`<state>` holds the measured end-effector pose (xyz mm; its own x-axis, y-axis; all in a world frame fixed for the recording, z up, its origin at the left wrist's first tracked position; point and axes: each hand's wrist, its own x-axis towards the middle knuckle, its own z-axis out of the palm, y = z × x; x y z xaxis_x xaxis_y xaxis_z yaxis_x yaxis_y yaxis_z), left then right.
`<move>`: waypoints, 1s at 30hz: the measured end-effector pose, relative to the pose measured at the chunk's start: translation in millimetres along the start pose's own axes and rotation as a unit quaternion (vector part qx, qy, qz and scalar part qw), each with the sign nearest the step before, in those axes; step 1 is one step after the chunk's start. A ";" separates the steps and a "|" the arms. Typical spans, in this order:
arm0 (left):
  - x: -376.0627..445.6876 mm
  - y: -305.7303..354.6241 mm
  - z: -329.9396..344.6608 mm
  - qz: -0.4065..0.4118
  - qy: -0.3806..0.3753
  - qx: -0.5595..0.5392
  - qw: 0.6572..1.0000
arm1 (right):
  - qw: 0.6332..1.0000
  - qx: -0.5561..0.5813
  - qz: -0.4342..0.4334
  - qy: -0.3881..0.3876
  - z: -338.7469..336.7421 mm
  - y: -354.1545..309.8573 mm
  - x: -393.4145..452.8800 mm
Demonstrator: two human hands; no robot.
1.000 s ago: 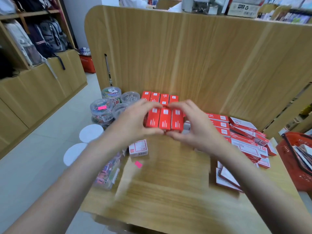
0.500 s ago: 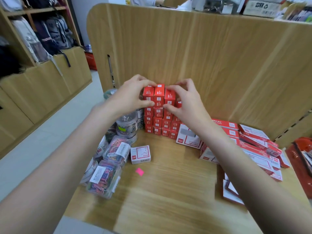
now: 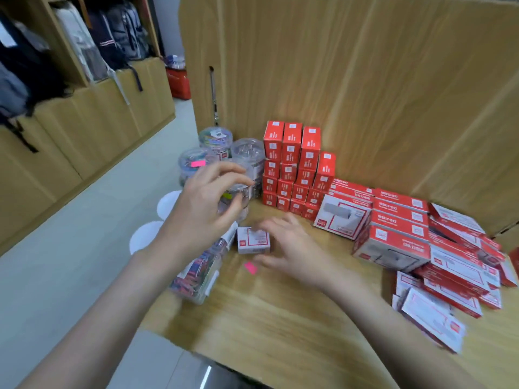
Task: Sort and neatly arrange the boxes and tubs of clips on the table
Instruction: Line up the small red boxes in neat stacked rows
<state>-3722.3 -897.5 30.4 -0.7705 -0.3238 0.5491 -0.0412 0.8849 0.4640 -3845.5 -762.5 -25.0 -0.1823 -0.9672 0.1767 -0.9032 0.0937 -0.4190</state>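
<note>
Both hands had left the stack of small red boxes [image 3: 295, 169], now standing against the panel; the right hand [image 3: 292, 248], fingers apart, reached for the white box [image 3: 252, 240] on the table [image 3: 280, 318], the left hand [image 3: 207, 203] loose, empty

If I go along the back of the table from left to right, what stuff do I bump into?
Clear tubs of clips → tall stack of small red boxes → white box with red edges → rows of long red boxes → messy pile of red and white boxes.
</note>
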 end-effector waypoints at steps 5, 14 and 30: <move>-4.5 -0.6 6.2 -0.014 -0.030 0.020 0.999 | 0.989 0.121 0.081 0.032 -4.4 4.6 -2.3; 9.9 23.1 24.9 0.044 -0.123 -0.140 0.981 | 0.800 0.551 0.176 0.157 -75.7 -13.3 -20.5; 44.6 16.1 20.1 -0.016 0.007 -0.029 0.999 | 0.842 0.410 0.202 0.285 -133.4 8.1 -9.9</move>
<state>-3770.2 -890.9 48.4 -0.7605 -0.3561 0.5430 -0.0279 0.8534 0.5206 -3902.9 -720.7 88.6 -0.7789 -0.6027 0.1736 -0.1932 -0.0328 -0.9806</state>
